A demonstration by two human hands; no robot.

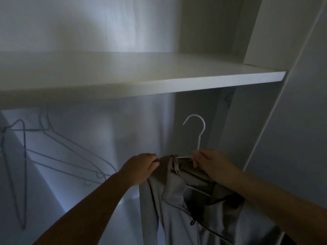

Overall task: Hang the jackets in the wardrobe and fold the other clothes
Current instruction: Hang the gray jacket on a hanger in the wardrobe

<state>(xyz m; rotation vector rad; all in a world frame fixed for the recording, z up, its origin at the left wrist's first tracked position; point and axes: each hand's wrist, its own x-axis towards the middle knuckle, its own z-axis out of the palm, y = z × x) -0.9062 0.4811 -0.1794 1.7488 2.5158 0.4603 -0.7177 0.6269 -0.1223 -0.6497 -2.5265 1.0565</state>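
Right hand (212, 167) pinches the hanger (199, 138) at its neck, left hand (141, 168) grips the jacket (169, 200) shoulder; its hook stands upright below the shelf (194, 84).

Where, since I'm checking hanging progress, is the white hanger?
Head view, right of centre, under the shelf: the right hand pinches the hanger, the jacket hangs on it, the left hand grips the jacket.

Shelf (177, 82): runs across above both of your grips.
Hanger (200, 138): under the shelf, to your right, hook up, in your right grip (214, 165).
Jacket (169, 200): on the hanger; your left grip (141, 167) holds its left shoulder.
Empty hangers (79, 150): under the shelf, well to your left.
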